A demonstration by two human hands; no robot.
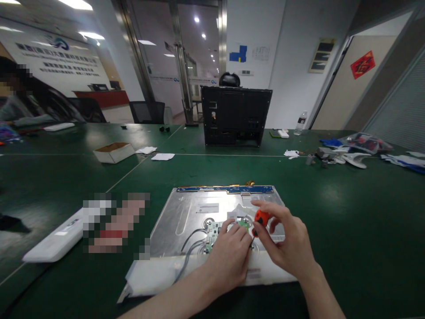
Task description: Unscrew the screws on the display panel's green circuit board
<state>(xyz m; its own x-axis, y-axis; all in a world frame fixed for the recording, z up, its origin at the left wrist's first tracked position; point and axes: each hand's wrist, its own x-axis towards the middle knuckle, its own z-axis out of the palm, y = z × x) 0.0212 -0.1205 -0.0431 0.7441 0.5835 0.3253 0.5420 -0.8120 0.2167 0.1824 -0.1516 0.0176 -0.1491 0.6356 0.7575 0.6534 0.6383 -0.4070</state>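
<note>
A silver metal display panel (186, 208) lies back side up on the green table, with a blue circuit strip (206, 189) along its far edge. A small green circuit board (212, 235) with grey cables sits on the panel's near half. My left hand (230, 254) rests over this board, fingers bent and close together; its fingertips are partly hidden. My right hand (287, 239) grips a screwdriver (260, 218) by its orange and black handle, between thumb and fingers. The screwdriver's thin shaft slants down beside my left fingers, and its tip is hidden. White film covers the panel's near edge.
A white elongated device (56, 241) lies left of the panel, beside a blurred-out patch. Farther back are an open cardboard box (114, 153), a black monitor housing (236, 116), a water bottle (300, 123) and small metal parts (325, 153). A person (29, 97) sits at far left.
</note>
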